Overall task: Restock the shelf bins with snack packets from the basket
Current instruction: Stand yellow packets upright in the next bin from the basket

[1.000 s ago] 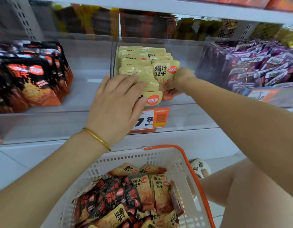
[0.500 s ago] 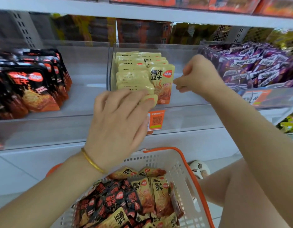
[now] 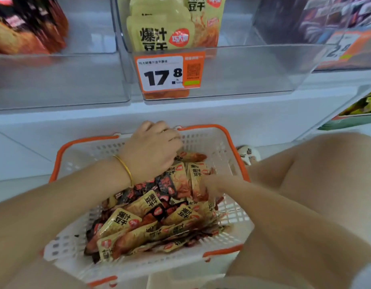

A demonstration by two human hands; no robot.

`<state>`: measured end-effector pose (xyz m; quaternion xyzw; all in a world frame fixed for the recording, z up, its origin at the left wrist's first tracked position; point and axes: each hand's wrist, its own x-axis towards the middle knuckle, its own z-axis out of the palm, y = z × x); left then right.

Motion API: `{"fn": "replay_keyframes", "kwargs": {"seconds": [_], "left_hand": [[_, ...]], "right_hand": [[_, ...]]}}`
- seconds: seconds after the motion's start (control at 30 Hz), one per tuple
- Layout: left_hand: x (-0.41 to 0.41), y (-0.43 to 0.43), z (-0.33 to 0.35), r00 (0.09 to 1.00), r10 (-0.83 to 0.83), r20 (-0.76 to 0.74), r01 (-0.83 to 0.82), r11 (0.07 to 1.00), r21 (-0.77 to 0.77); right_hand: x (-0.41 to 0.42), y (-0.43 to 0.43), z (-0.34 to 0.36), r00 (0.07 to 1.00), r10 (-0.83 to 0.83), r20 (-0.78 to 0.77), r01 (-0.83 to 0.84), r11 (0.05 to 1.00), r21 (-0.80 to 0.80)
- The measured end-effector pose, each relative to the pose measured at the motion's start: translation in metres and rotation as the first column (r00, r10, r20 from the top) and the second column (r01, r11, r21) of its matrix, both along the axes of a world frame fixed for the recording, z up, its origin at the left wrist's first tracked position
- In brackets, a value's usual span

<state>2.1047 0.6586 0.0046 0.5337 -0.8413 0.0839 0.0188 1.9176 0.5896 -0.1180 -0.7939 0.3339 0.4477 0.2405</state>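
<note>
Head view: where are the yellow and dark red snack packets [image 3: 155, 222]?

— Heaped in the white perforated plastic basket [image 3: 203, 140] with the orange rim, below the shelf. Their long axes run mixed, many slanting from near left to far right. Two yellow ones at the far end point lengthwise towards the shelf.

— And the hands?

— The left hand [image 3: 153, 151], with a gold bangle [image 3: 125, 166] on its wrist, hangs knuckles-up over the far end of the heap. Its fingers are curled downward, and I cannot tell if it grips anything. The right hand [image 3: 213, 185] is blurred, its fingers among the yellow packets. Its grip is also unclear.

— The shelf?

— A clear plastic shelf bin [image 3: 253, 69] holds yellow packets standing upright, faces forward, behind an orange-and-white price tag [image 3: 163, 74].
</note>
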Motion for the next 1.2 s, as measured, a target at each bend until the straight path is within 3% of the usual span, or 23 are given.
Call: {"fn": "replay_keyframes", "kwargs": {"seconds": [0.13, 0.2, 0.4, 0.67, 0.8, 0.87, 0.97, 1.07, 1.13, 1.2], "left_hand": [[0.002, 0.000, -0.001, 0.998, 0.018, -0.055, -0.017, 1.000, 0.010], [0.003, 0.001, -0.001, 0.998, 0.016, -0.066, -0.014, 1.000, 0.023], [0.004, -0.001, -0.002, 0.998, 0.038, -0.045, -0.036, 0.998, 0.054], [0.001, -0.002, -0.003, 0.998, 0.039, -0.046, -0.033, 0.993, 0.110], [-0.005, -0.006, -0.001, 0.994, 0.097, -0.052, -0.078, 0.955, 0.286], [-0.009, -0.009, 0.004, 0.973, 0.168, -0.158, -0.093, 0.913, 0.397], [-0.016, -0.012, 0.012, 0.926, 0.243, -0.288, -0.077, 0.869, 0.488], [-0.020, -0.014, 0.024, 0.860, 0.320, -0.398, -0.078, 0.853, 0.516], [-0.020, -0.015, 0.031, 0.732, 0.400, -0.551, -0.073, 0.850, 0.521], [-0.022, -0.014, 0.040, 0.518, 0.459, -0.722, -0.048, 0.858, 0.512]], "right_hand": [[-0.018, 0.018, -0.050, 1.000, -0.007, -0.011, 0.005, 0.989, -0.147], [-0.019, 0.023, -0.055, 0.990, 0.127, -0.057, -0.134, 0.982, -0.134], [-0.019, 0.028, -0.066, 0.996, 0.048, -0.070, -0.061, 0.979, -0.197], [0.000, 0.000, -0.034, 0.993, 0.118, -0.014, -0.118, 0.979, -0.169], [0.017, -0.037, 0.046, 0.969, 0.132, 0.211, -0.099, 0.983, -0.156], [0.018, -0.044, 0.092, 0.927, 0.103, 0.360, -0.057, 0.989, -0.137], [0.008, -0.039, 0.141, 0.813, -0.012, 0.582, 0.057, 0.997, -0.060], [-0.001, -0.030, 0.164, 0.626, -0.206, 0.752, 0.236, 0.969, 0.068], [-0.008, -0.026, 0.168, 0.393, -0.393, 0.831, 0.425, 0.879, 0.215], [-0.018, -0.025, 0.171, 0.054, -0.633, 0.773, 0.572, 0.654, 0.495]]}}
